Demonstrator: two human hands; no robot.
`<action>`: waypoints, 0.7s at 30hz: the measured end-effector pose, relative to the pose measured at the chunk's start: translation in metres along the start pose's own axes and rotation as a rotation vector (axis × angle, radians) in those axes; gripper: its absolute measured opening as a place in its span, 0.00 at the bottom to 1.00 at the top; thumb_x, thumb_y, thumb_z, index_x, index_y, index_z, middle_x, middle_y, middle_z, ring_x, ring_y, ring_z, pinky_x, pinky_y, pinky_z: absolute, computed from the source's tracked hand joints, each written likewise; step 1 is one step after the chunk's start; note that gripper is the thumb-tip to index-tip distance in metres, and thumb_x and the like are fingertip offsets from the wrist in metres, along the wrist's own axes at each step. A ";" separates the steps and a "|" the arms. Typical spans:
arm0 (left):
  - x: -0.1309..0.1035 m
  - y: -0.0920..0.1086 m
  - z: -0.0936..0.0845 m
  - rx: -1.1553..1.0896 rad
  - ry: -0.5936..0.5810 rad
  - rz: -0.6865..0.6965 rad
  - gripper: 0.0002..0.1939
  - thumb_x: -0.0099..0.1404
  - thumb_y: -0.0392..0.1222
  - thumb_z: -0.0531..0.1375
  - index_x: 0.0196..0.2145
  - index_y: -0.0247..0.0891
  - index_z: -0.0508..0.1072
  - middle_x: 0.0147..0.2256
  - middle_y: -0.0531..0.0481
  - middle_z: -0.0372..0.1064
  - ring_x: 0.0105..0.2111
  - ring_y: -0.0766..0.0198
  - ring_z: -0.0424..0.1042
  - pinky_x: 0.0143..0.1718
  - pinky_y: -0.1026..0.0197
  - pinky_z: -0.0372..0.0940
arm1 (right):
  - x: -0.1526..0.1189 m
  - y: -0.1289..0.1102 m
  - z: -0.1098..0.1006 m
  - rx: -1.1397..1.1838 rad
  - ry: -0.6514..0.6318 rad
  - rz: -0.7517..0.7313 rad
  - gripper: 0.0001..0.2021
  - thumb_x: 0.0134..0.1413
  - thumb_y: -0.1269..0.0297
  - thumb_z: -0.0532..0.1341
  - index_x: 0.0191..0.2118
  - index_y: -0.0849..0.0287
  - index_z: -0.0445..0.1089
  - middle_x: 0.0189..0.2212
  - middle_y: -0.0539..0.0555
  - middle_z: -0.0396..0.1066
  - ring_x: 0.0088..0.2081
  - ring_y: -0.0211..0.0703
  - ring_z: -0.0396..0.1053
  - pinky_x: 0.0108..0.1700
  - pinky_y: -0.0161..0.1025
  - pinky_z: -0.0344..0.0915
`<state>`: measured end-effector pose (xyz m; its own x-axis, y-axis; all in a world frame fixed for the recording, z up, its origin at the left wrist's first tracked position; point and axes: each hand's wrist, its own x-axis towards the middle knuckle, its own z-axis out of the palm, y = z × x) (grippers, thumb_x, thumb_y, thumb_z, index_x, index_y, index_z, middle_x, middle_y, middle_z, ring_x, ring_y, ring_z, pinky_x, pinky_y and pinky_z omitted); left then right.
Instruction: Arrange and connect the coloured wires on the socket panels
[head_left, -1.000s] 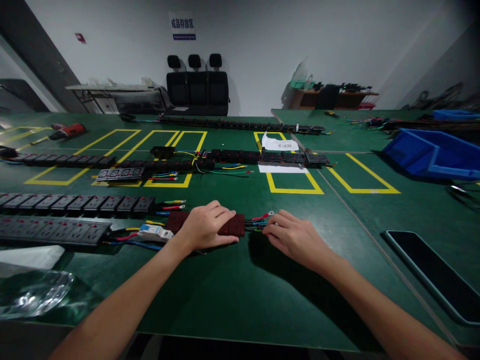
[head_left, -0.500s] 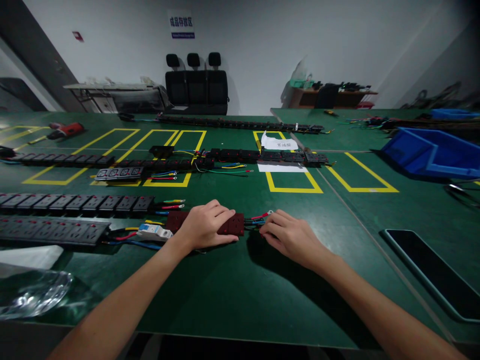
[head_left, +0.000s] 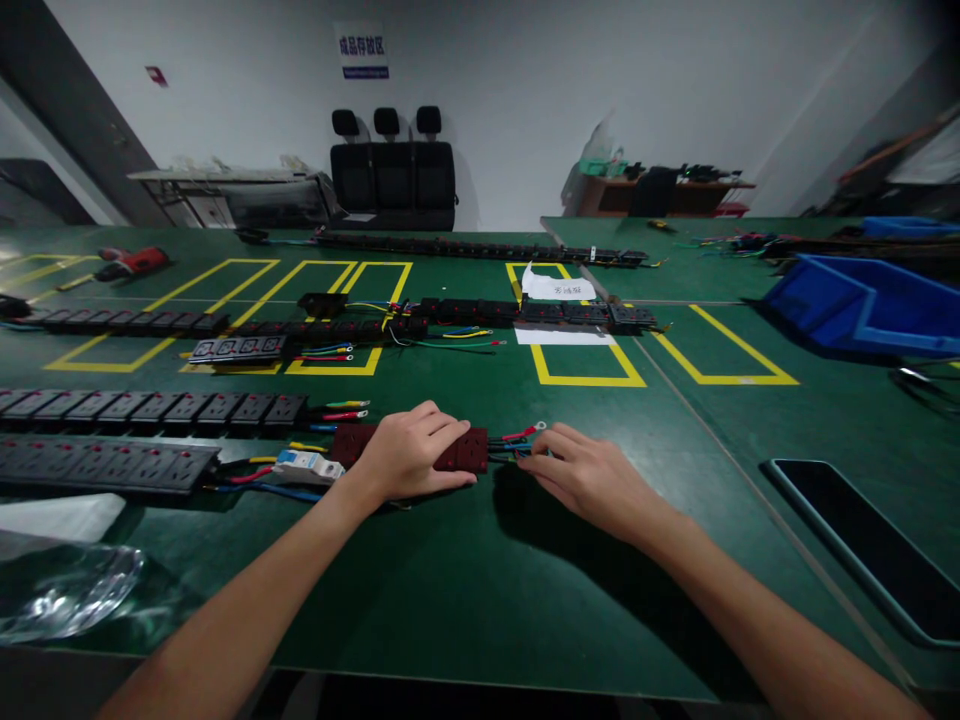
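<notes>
A dark red socket strip (head_left: pixel 471 450) lies on the green table, and my left hand (head_left: pixel 416 450) is wrapped over its middle. Wires with ring ends stick out of its right end; a red one (head_left: pixel 521 433) points up to the right. The fingers of my right hand (head_left: pixel 577 470) are pinched on the ends of the lower wires, whose tips are hidden. Left of the red strip are a white and blue breaker (head_left: pixel 309 466) and two long black socket strips, an upper one (head_left: pixel 150 408) and a lower one (head_left: pixel 105 465).
A phone (head_left: pixel 862 550) lies at the right, below a blue bin (head_left: pixel 862 305). More black strips (head_left: pixel 480 247) and a white paper (head_left: pixel 559 287) are farther back. A red power drill (head_left: pixel 133 263) is at the far left, clear plastic (head_left: pixel 67 590) at the near left.
My right hand has shifted very slightly at the wire ends. At the far right edge, a blurred shape has come into view behind the table. My left hand has stayed in place.
</notes>
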<state>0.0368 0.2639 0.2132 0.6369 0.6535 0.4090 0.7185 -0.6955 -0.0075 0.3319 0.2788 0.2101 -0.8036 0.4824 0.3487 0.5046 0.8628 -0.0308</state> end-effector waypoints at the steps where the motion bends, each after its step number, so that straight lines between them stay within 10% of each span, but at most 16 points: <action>1: 0.000 0.000 0.000 0.002 -0.004 -0.002 0.30 0.67 0.62 0.63 0.52 0.32 0.76 0.45 0.40 0.78 0.43 0.51 0.74 0.40 0.52 0.72 | 0.000 0.000 0.000 0.000 0.001 0.005 0.10 0.69 0.70 0.57 0.44 0.58 0.77 0.38 0.56 0.75 0.39 0.44 0.70 0.32 0.37 0.64; 21: 0.002 0.005 -0.010 0.009 -0.156 -0.157 0.32 0.66 0.59 0.64 0.60 0.35 0.70 0.52 0.39 0.73 0.49 0.47 0.72 0.48 0.46 0.69 | 0.005 0.007 0.004 0.097 0.019 0.377 0.06 0.66 0.66 0.59 0.39 0.55 0.75 0.34 0.52 0.73 0.36 0.43 0.71 0.34 0.37 0.59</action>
<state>0.0387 0.2585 0.2225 0.5520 0.7926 0.2592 0.8144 -0.5792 0.0366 0.3302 0.2883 0.2075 -0.5612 0.7663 0.3128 0.7303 0.6363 -0.2486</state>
